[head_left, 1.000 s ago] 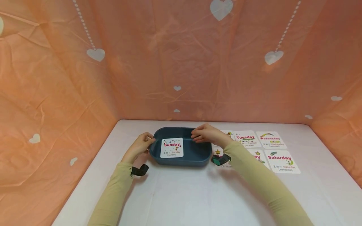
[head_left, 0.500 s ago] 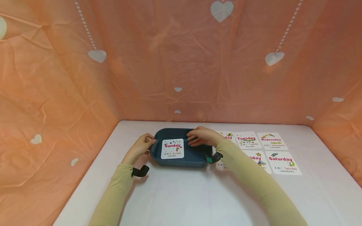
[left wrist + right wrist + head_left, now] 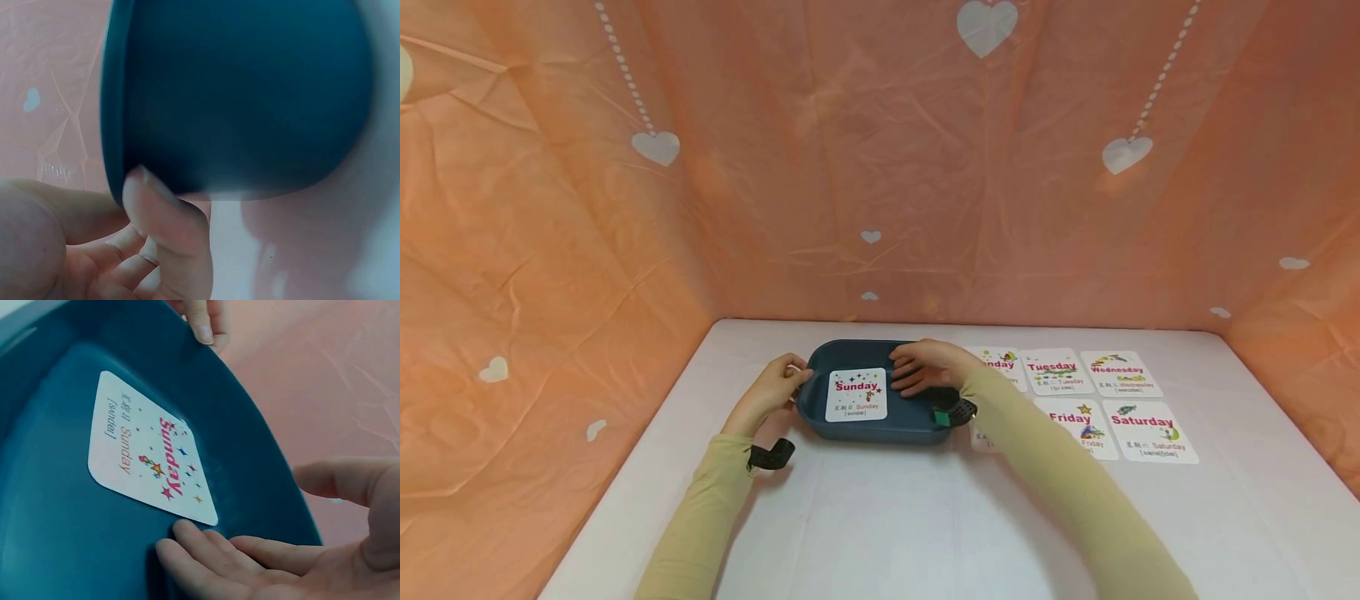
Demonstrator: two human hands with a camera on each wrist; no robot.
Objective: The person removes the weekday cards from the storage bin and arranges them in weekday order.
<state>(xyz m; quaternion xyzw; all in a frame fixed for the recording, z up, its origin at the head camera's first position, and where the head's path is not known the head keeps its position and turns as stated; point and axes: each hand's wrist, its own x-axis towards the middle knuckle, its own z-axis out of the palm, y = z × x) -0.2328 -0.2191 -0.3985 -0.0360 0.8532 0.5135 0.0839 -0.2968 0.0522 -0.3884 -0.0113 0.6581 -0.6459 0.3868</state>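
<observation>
A dark blue oblong tray [image 3: 880,432] stands at the back of the table. Inside it, toward the left, lies a white square card [image 3: 856,395] printed "Sunday". My left hand [image 3: 769,390] pinches the tray's left rim; in the left wrist view the thumb and a finger close on that edge. My right hand [image 3: 931,365] is over the tray's right part, its fingers loosely extended. The right wrist view shows its fingertips [image 3: 185,529] close beside the card's edge; whether they touch it I cannot tell. The right thumb stays outside the rim.
To the tray's right lie several day cards in two rows, among them Tuesday [image 3: 1058,372], Wednesday [image 3: 1122,373], Friday [image 3: 1078,427] and Saturday [image 3: 1150,432]. My right forearm partly covers others. An orange curtain [image 3: 880,183] with pale hearts hangs behind the table.
My right hand has moved left and further into the tray, toward the Sunday card, and its fingers have spread. My left hand, the tray and the card look unmoved.
</observation>
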